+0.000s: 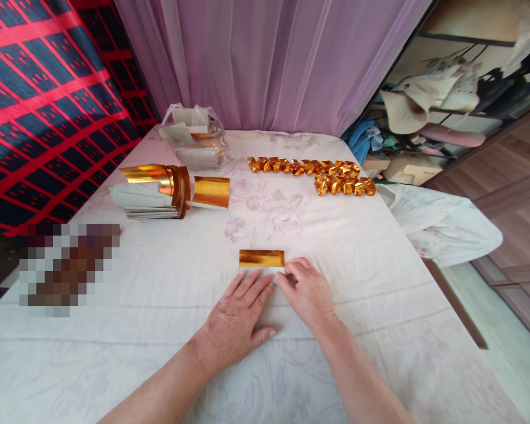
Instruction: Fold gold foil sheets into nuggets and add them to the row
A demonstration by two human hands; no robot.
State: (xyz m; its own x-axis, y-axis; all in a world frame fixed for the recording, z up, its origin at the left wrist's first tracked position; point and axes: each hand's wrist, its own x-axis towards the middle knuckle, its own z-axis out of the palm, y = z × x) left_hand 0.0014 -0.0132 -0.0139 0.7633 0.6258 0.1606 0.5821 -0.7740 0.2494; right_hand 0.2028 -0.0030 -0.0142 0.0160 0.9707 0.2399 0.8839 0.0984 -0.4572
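A table covered by a white floral cloth [380, 247] fills the foreground. Behind it hangs a sheer lilac curtain [269, 59]. At left, a dark blue fabric with a red grid pattern [39, 100]. At right, cluttered shelves [459, 100] holding hats and clothing stand above a wood-plank floor [516, 206]. Lighting is soft and even.

No readable text or labels anywhere.

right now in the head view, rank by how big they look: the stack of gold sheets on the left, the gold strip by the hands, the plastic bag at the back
1. stack of gold sheets
2. plastic bag, farther away, so unsure
3. gold strip
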